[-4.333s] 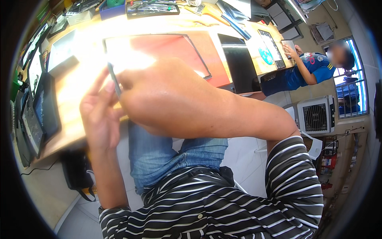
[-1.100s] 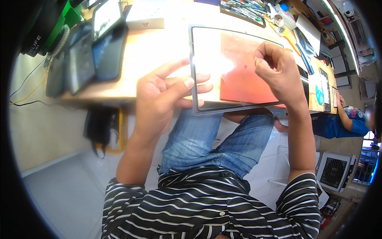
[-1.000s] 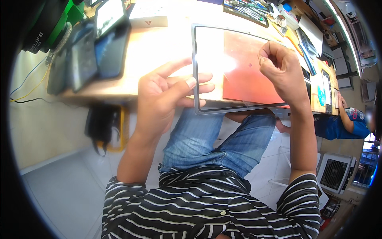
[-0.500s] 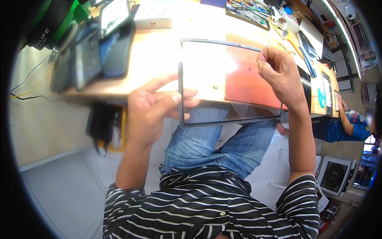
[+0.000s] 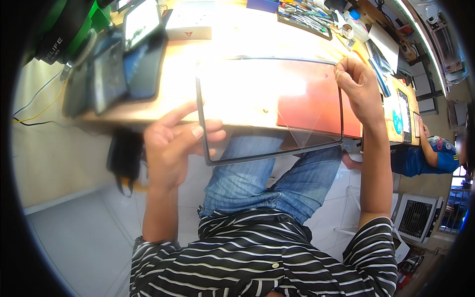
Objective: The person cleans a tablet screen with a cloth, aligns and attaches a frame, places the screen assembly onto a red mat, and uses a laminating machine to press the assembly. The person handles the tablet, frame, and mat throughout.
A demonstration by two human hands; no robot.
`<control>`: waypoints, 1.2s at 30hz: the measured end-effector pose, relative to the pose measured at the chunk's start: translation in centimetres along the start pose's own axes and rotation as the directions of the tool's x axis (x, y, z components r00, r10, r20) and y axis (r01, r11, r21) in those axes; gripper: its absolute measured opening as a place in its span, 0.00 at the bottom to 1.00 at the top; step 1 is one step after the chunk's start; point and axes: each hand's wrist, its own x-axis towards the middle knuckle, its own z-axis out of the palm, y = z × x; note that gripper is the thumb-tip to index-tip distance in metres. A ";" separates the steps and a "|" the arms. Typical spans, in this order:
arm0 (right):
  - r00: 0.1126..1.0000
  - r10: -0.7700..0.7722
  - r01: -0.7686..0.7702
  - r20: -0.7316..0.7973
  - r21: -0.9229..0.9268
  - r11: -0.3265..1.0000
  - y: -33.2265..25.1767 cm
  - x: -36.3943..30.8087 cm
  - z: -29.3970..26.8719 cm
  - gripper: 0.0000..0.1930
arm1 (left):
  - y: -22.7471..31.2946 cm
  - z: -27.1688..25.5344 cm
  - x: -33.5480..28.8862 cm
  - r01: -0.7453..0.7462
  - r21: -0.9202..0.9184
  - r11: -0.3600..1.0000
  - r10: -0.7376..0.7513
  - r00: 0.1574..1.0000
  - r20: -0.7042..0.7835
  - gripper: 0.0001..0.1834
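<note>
"Grip status?"

"Left hand (image 5: 168,146): fingers are holding the dark-rimmed clear panel (image 5: 272,109) by its left edge. Right hand (image 5: 359,86): fingers are pinching narrow by the upper right corner; can't tell on what."

"Panel where?"

"Hovering over the table's (image 5: 173,94) near edge. Good handling probably means gripping edges only, never twisting."

2 bare forearms (image 5: 375,173) raised from the near side, left hand (image 5: 169,143) with fingers spread rightward, right hand (image 5: 358,88) farther off, thumb and forefinger pinched
</note>
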 end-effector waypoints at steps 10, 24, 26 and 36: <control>0.998 0.044 -0.040 -0.043 0.094 0.995 1.5 -0.7 -1.2 0.09 | 0.9 -3.1 -2.6 0.023 0.044 0.999 -0.018 0.993 -0.120 0.31; 0.957 0.183 -0.289 0.226 0.680 0.674 -3.3 -12.8 16.7 0.05 | 6.8 -18.0 -23.3 0.113 0.081 0.990 -0.067 0.897 -0.437 0.27; 0.936 0.206 -0.348 0.285 0.672 0.653 -2.5 -13.0 18.1 0.05 | 6.3 -19.1 -25.5 0.122 0.098 0.988 -0.060 0.874 -0.482 0.29; 0.878 0.271 -0.477 0.395 0.770 0.424 1.3 -16.1 18.0 0.06 | 5.0 -23.1 -30.3 0.091 0.111 0.990 -0.027 0.876 -0.482 0.28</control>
